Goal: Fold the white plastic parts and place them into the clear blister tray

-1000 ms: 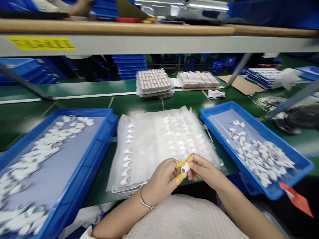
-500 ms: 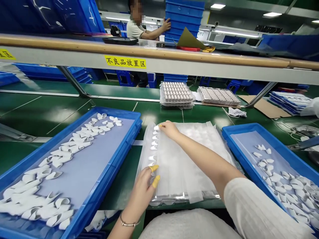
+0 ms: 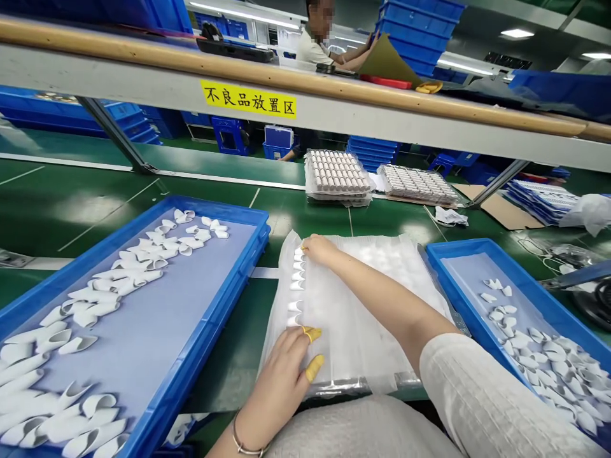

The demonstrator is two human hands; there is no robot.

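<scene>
A sheet of thin translucent white packing film [image 3: 377, 305] lies over a tray in front of me. Along its left side runs a column of small white curved pieces [image 3: 296, 286], with a gap partway down. At the far end of that column is my right hand [image 3: 321, 250], fingers bent together at the topmost piece; the fingertips are partly hidden. My left hand [image 3: 281, 369] rests at the near end of the column, its thumb and index finger apart in yellow finger cots. Nothing shows between them.
Blue trays with loose white pieces stand on the left [image 3: 210, 318] and right [image 3: 477, 248]. Filled blister trays [image 3: 337, 173] sit at the back of the green bench. A shelf beam [image 3: 344, 117] crosses above; beyond it a person [image 3: 317, 48] handles stacked blue crates [image 3: 420, 32].
My left hand has shifted right and turned, away from the column's pieces. My right hand stays at the far end, its fingers now lower over the top piece. The view has tilted slightly.
</scene>
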